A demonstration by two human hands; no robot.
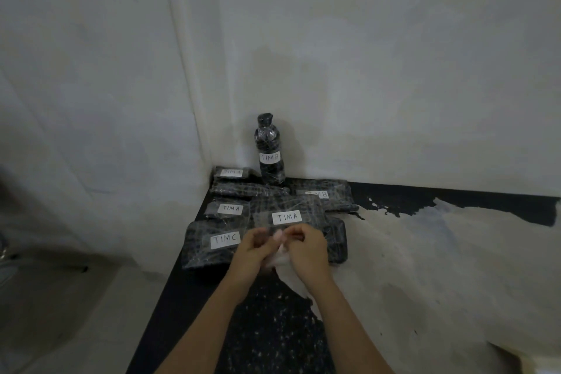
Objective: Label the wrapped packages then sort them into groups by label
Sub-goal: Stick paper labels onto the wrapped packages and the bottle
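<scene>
Several dark wrapped packages lie on the table by the wall corner. One reads TIMC [212, 249], another TIMA [288, 209], a smaller one TIMA [227, 208], and one at the back TIMA [232, 173]. A wrapped bottle [269, 152] labelled TIMB stands upright against the wall, with a flat package [324, 194] labelled TIMB beside it. An unlabelled package [243, 189] lies between them. My left hand [250, 252] and my right hand [306, 252] meet over the front packages and pinch a small white paper label [277, 255] between the fingers.
The table top [425, 252] is black with worn pale patches; its left edge [170, 282] drops to the floor. White walls close the corner behind the packages. A dark blurred object [9, 252] sits at the far left.
</scene>
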